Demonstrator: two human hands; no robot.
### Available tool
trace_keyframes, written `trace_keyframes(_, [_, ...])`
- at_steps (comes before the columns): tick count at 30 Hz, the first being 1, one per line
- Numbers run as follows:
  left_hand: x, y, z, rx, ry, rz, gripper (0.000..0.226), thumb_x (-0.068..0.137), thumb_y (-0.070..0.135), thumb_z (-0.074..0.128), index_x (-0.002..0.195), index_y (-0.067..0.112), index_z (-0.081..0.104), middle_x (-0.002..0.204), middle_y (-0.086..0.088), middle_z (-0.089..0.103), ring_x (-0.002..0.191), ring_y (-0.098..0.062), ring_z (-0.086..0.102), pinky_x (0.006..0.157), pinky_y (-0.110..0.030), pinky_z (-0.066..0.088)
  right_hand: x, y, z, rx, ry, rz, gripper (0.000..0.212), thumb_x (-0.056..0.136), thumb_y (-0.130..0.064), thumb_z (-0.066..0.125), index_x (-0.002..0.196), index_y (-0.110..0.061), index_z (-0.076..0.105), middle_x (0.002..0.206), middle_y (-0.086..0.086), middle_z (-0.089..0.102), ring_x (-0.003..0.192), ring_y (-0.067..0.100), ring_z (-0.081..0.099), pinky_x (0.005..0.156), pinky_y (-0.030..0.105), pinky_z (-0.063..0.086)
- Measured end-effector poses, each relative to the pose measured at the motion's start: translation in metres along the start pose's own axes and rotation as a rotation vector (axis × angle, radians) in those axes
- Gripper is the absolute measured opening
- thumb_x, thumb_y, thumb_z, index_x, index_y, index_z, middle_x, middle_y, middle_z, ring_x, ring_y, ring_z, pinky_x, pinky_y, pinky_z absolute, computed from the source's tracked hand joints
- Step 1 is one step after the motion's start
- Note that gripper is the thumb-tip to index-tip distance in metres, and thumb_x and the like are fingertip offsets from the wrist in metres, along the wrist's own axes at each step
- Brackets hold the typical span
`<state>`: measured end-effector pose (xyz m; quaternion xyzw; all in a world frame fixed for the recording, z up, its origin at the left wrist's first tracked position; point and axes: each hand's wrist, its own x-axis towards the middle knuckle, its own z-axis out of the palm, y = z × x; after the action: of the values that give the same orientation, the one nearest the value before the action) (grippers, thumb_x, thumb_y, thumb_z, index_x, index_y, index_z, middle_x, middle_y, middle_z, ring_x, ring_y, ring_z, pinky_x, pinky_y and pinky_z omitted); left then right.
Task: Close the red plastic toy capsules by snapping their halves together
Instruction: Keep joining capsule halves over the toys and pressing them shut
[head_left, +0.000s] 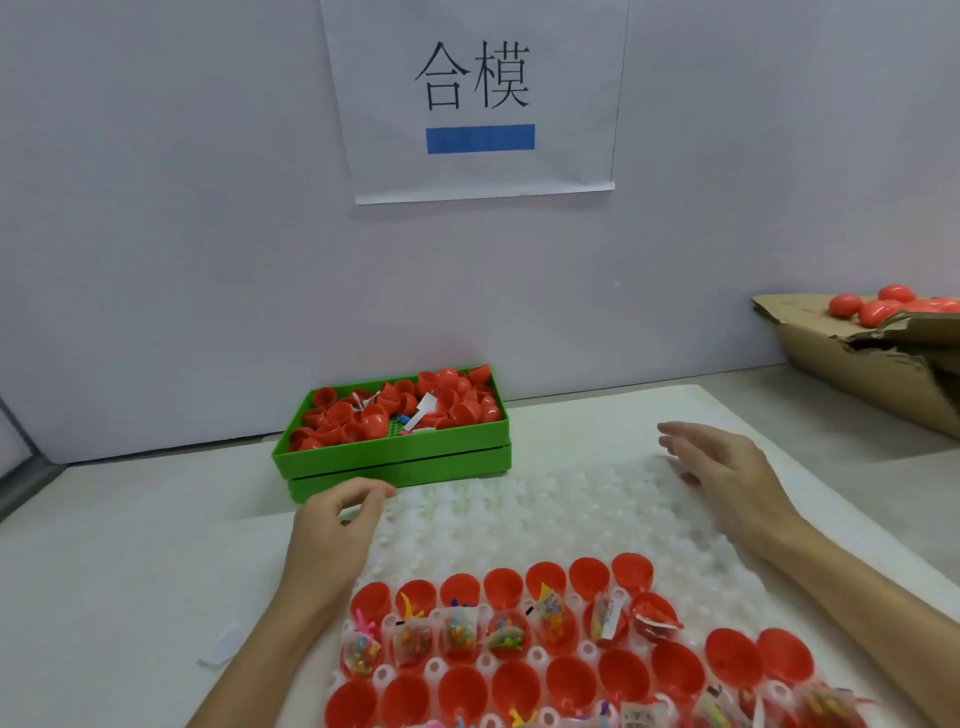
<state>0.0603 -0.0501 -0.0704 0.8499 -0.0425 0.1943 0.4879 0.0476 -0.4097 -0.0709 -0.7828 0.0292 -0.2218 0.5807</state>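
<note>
On the white surface (130, 571), a clear dimpled holder tray (545, 514) carries rows of open red capsule halves (550, 670) along its near edge; several hold small bagged toys (460, 636). None of these halves has a cap on yet. Loose red cap halves (395, 410) fill the green bin (395, 462) just behind the holder tray. Closed red capsules (883, 306) lie in a torn cardboard box (857, 374) at the far right.

Left hand (332, 535) sits at the tray's far-left corner, just in front of the bin, fingers curled with thumb near fingertips; cannot tell whether it pinches the tray edge or holds nothing. Right hand (727, 467) hovers over the bare far part of the tray, fingers extended and relaxed. A trace of red shows beneath its palm; cannot tell if that is a cap half.

Risks, as judged:
- Toy bags stand proud of the rims. A cap pressed down over one would likely trap the film in the seam and fail to snap.
- One half at the right end of the second row (655, 616) is tilted, bag spilling out; pressing it as it stands could pop it from its seat.
- Thin tray may flex or slide under pressing, disturbing neighbours.
</note>
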Motion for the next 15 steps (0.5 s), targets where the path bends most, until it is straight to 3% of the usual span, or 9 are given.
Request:
trace_keyframes(4, [-0.001, 0.001, 0.000, 0.018, 0.004, 0.002, 0.023, 0.097, 0.009, 0.056, 0.087, 0.019, 0.074, 0.089, 0.014, 0.070, 0.086, 0.016, 0.058, 0.066, 0.000, 0.039, -0.006, -0.001, 0.000, -0.084, 0.020, -0.076, 0.026, 0.097, -0.011, 0.055, 0.110, -0.029, 0.069, 0.107, -0.005, 0.072, 0.107, 0.011, 0.064, 0.091, 0.041, 0.053])
trace_keyframes(7, [-0.001, 0.002, 0.000, 0.022, 0.005, -0.002, 0.023, 0.098, 0.010, 0.055, 0.089, 0.019, 0.074, 0.092, 0.014, 0.070, 0.088, 0.011, 0.057, 0.068, -0.003, 0.038, -0.006, -0.003, 0.000, -0.115, 0.011, -0.120, 0.026, 0.096, -0.015, 0.059, 0.110, -0.036, 0.065, 0.096, -0.005, 0.068, 0.095, 0.005, 0.063, 0.078, 0.028, 0.050])
trace_keyframes(13, [0.000, 0.000, 0.001, 0.004, 0.003, -0.002, 0.025, 0.097, 0.005, 0.054, 0.089, 0.019, 0.073, 0.094, 0.013, 0.070, 0.095, 0.005, 0.059, 0.074, -0.007, 0.038, -0.005, -0.016, -0.001, -0.131, -0.037, -0.206, 0.024, 0.090, -0.008, 0.065, 0.089, -0.031, 0.072, 0.076, 0.004, 0.059, 0.067, 0.012, 0.054, 0.064, 0.028, 0.045])
trace_keyframes(15, [0.000, -0.001, 0.001, -0.008, 0.001, 0.005, 0.024, 0.097, 0.003, 0.054, 0.092, 0.017, 0.073, 0.097, 0.009, 0.071, 0.098, 0.001, 0.060, 0.076, -0.009, 0.040, 0.000, -0.035, -0.008, -0.225, -0.138, -0.249, 0.024, 0.090, -0.008, 0.067, 0.081, -0.029, 0.073, 0.069, 0.004, 0.063, 0.061, 0.017, 0.054, 0.059, 0.025, 0.043])
